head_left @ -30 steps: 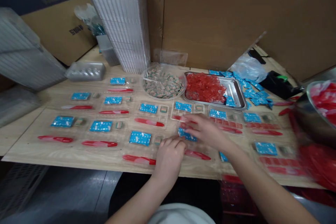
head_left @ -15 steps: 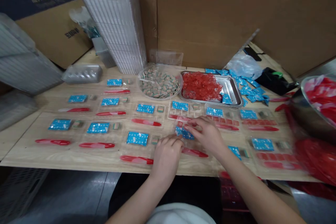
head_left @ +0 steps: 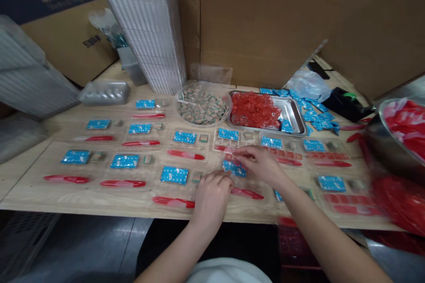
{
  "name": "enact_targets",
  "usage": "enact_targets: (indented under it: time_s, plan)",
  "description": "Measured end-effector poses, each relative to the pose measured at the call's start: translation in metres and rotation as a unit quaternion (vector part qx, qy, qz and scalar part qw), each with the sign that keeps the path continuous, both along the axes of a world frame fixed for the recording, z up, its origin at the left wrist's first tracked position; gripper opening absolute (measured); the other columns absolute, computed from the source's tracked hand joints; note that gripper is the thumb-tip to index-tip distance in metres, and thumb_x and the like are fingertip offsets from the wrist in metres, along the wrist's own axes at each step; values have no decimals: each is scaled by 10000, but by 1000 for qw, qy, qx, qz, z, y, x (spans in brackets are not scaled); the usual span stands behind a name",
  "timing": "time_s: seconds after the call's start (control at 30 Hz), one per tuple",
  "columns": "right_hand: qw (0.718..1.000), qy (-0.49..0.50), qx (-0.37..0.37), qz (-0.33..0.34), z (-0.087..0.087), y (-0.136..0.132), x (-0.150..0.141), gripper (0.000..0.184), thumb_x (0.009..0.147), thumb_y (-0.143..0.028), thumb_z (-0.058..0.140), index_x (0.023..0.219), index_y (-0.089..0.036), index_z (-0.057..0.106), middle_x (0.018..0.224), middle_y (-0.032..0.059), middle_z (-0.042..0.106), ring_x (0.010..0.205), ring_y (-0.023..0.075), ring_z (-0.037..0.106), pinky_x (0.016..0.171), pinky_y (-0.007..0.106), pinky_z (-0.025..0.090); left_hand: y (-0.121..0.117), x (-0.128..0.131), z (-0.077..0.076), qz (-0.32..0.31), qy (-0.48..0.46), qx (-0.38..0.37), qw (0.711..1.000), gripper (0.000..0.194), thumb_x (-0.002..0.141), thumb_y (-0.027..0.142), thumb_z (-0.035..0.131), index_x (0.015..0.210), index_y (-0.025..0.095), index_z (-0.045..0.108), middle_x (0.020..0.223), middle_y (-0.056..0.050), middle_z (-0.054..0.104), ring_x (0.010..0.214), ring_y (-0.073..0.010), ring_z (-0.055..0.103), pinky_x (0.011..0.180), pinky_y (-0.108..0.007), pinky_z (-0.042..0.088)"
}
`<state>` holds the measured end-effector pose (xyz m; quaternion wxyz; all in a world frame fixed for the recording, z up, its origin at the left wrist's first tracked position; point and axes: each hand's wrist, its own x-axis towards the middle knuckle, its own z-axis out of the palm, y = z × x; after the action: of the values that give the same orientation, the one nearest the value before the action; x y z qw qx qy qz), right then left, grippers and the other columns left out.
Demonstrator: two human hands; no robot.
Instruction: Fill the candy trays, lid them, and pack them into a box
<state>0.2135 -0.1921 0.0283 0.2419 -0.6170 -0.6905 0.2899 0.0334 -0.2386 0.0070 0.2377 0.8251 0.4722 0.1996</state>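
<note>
Near this blue packet (head_left: pixel 234 168) I'm barely shifting my right hand (head_left: pixel 262 164), so working same spot; can't tell grip, ditto left hand (head_left: pixel 213 194).

The person's bare left hand (head_left: pixel 212 196) had a broad, rounded back and short-looking fingers, and its smooth wrist widened into a bare left forearm (head_left: pixel 182 250). The bare right hand (head_left: pixel 260 163) looked slimmer, with slender fingers, and its bare right forearm (head_left: pixel 318 227) thickened evenly from the wrist. Fingernails were too blurred to make out. Below the near edge of the pale wooden table (head_left: pixel 109 202) showed a plain black cloth garment (head_left: pixel 252 241), wide and dark; its cut could not be told. Nearest the body, a whitish cloth garment (head_left: pixel 229 273) curved in a smooth, rounded outline, faintly greyish in shade.
</note>
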Motion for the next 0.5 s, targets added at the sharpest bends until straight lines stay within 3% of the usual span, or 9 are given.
enact_targets:
  time_s: [0.23, 0.37, 0.5]
  plan:
    - [998, -19, -53, -5, 2, 5, 1, 112, 759, -294, 626, 732, -212, 697, 721, 5, 686, 639, 147, 610, 580, 251, 438, 1, 1, 3, 9, -4, -9, 1000, 54, 803, 164, 622, 804, 212, 645, 988, -27, 697, 974, -221, 597, 858, -380, 418]
    - [995, 10, -89, 39, 3, 11, 5, 131, 777, -310, 604, 752, -228, 704, 736, -5, 699, 649, 142, 615, 561, 235, 433, 1, 2, 2, 5, -11, -7, 1000, 40, 812, 174, 617, 809, 206, 640, 1012, -21, 695, 985, -210, 597, 866, -376, 417]
    - [991, -39, -113, 54, 7, 15, 5, 155, 781, -330, 596, 752, -223, 704, 752, -4, 702, 655, 134, 613, 551, 221, 409, 1, 1, 1, 11, -8, -4, 1000, 32, 802, 179, 631, 798, 208, 644, 1001, -17, 699, 985, -217, 603, 855, -383, 425]
